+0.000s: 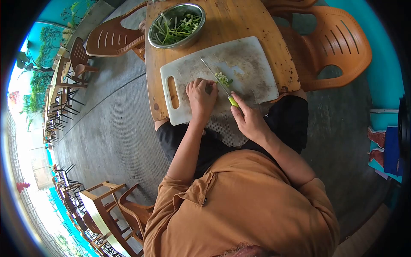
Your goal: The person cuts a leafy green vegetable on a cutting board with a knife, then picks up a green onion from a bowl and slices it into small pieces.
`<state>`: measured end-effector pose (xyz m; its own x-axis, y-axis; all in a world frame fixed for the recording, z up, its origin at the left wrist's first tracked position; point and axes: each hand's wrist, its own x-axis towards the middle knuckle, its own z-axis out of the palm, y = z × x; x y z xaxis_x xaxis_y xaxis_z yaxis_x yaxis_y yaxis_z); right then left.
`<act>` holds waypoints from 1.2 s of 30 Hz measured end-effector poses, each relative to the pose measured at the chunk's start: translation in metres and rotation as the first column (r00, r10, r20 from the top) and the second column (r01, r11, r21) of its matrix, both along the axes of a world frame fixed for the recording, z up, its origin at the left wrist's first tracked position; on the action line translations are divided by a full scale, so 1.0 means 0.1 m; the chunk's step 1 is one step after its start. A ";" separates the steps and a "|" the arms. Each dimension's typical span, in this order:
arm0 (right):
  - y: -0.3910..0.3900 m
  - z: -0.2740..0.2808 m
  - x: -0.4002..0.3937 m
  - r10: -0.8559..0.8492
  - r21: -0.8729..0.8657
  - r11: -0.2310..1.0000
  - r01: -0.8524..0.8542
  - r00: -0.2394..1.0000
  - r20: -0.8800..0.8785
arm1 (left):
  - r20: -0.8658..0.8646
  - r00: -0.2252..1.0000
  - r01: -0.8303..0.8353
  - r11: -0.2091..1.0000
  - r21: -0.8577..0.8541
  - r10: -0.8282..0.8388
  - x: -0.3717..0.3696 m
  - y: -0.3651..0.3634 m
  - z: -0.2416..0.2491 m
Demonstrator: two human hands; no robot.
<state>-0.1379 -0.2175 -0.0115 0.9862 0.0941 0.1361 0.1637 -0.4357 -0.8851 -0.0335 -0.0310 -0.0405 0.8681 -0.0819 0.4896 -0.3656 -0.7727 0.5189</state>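
Note:
My right hand point(249, 122) grips a kitchen knife point(233, 101) by its yellow-green handle. The blade slants up and to the left across the white cutting board point(180, 70), which is stained grey-brown. Close to the left side of the blade, my left hand point(201, 98) rests on the board with its fingers curled down; whatever they hold is hidden beneath them. Chopped green onion point(222, 79) lies in a small heap just right of the blade. A metal bowl point(201, 26) beyond the board holds long green onion stalks point(165, 31) and cut green pieces.
The board sits at the near end of a wooden table point(231, 21), reaching over its edge above my lap. Orange plastic chairs point(342, 40) stand at the right, and a brown chair point(113, 38) at the left. More wooden tables point(100, 214) and chairs line the left side.

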 end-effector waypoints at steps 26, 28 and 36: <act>0.25 0.04 0.30 -0.003 -0.048 0.999 -0.004 0.990 -0.144 | -0.071 0.997 0.042 0.999 0.014 -0.041 0.00 0.06 0.05; 0.29 0.01 0.35 -0.019 -0.036 0.999 0.015 0.993 -0.112 | -0.075 0.996 0.041 0.999 0.013 -0.040 0.00 0.07 0.03; 0.11 0.02 -0.10 -0.023 -0.070 0.997 0.017 0.996 -0.090 | -0.061 0.998 0.011 1.000 0.011 -0.010 -0.02 0.05 0.00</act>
<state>-0.1477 -0.2067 -0.0093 0.9959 0.0807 0.0403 0.0753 -0.4990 -0.8633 -0.0357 -0.0255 -0.0405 0.8954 -0.0961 0.4348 -0.3414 -0.7750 0.5318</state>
